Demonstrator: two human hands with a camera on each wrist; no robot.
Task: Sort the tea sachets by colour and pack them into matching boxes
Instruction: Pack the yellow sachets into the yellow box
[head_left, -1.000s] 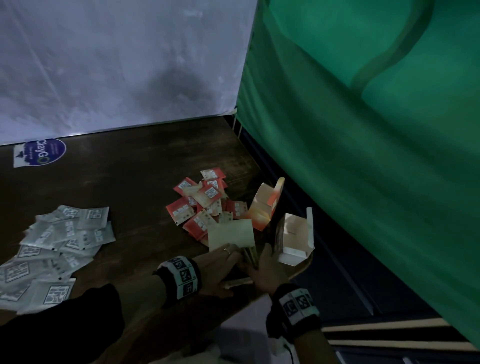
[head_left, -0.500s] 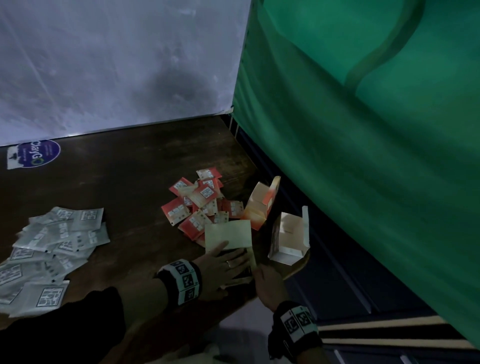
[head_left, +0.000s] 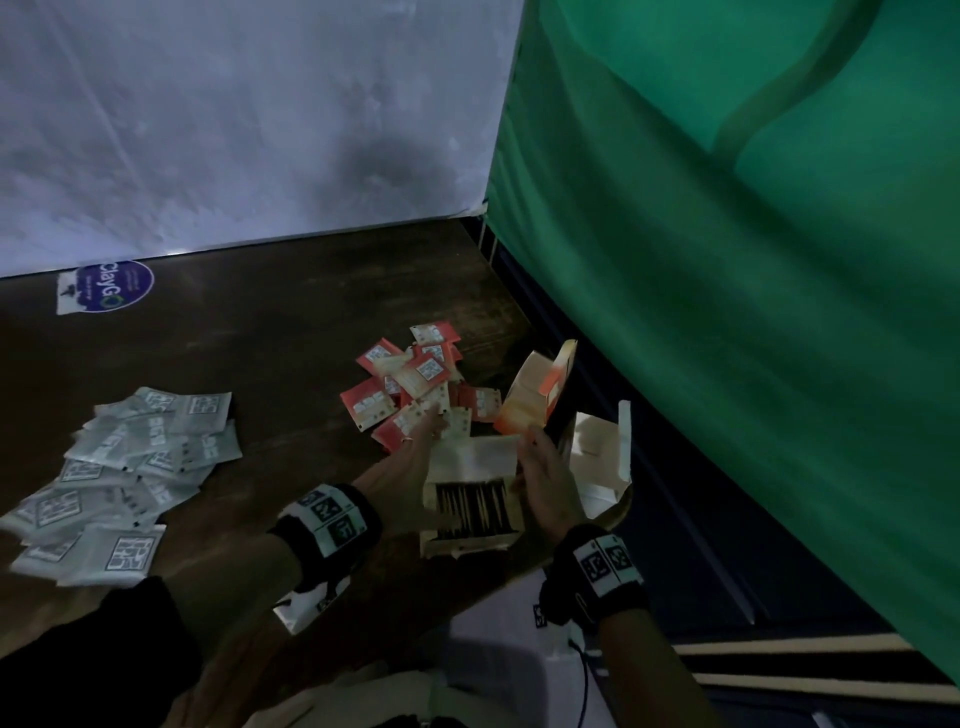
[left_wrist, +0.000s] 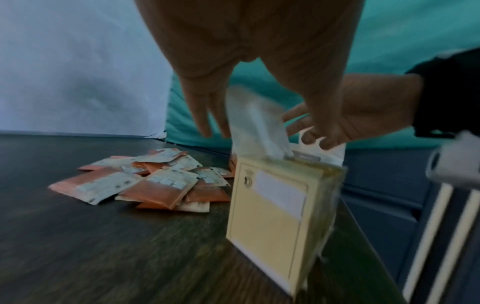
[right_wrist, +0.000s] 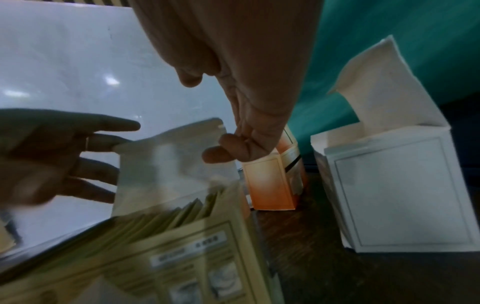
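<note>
Yellow box (head_left: 470, 512) looks packed full, lid flap (head_left: 475, 457) up between both hands — left hand (head_left: 402, 467) flat-fingered, right hand (head_left: 545, 475) loosely curled, neither gripping. Next it needs folding shut — red sachets (head_left: 410, 387) wait just beyond, orange box (head_left: 535, 400) beside them.

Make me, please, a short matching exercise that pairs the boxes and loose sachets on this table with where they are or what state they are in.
Things:
1. yellow box
2. orange box
3. white box
4. white sachets

Places or states:
a. spread loose at the table's left
b. between the two hands, packed with upright sachets
c. at the table's right edge, lid open
d. beside the red sachets, lid open

Pairs: 1-b, 2-d, 3-c, 4-a
</note>
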